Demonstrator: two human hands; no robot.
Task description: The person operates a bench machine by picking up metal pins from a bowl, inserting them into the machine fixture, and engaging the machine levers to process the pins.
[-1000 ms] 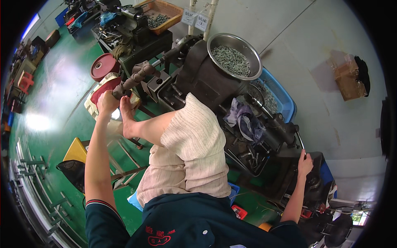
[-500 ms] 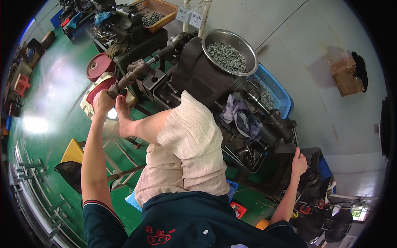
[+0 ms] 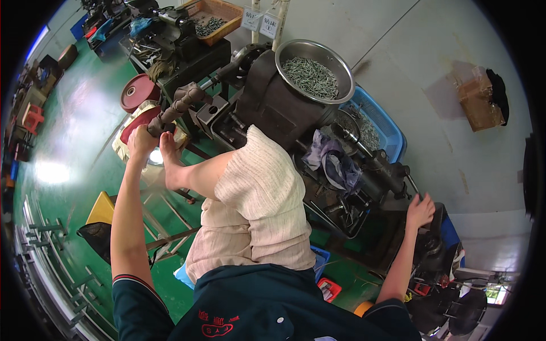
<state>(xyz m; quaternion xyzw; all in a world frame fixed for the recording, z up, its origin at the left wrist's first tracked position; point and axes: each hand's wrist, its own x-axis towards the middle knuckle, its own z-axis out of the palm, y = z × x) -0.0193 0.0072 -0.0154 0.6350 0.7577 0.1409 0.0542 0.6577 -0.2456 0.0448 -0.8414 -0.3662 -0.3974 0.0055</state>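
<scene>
Head view, looking down past the seated person's lap: the thin grey lever (image 3: 413, 184) sticks out from the right end of the dark machine (image 3: 273, 108), to the right of the near corner of its tray (image 3: 330, 223). From the fingers of the right hand (image 3: 421, 213) it runs up and to the left, away from the body, its long axis slanting so that the lower end comes right at the fingertips. That hand is far the nearer one; those fingers look loose and half bent, and I cannot tell whether they grip the tip or only rest against it. Well apart, off the machine's left end, the left hand (image 3: 141, 142) is folded at the near end of a dark jointed bar (image 3: 181, 105), beside a bare foot (image 3: 173, 165) and a red wheel (image 3: 141, 122); its fingertips are hidden, so I can't say how firmly it grasps. The lever looks slim, straight and metallic, with a darker tip; the bar is thick, brown and dull, with knuckled joints along it. Between them, a steel bowl (image 3: 343, 67) of grey pins (image 3: 311, 78) sits on the machine's far edge, and a crumpled purple rag (image 3: 335, 162) lies above the tray.
</scene>
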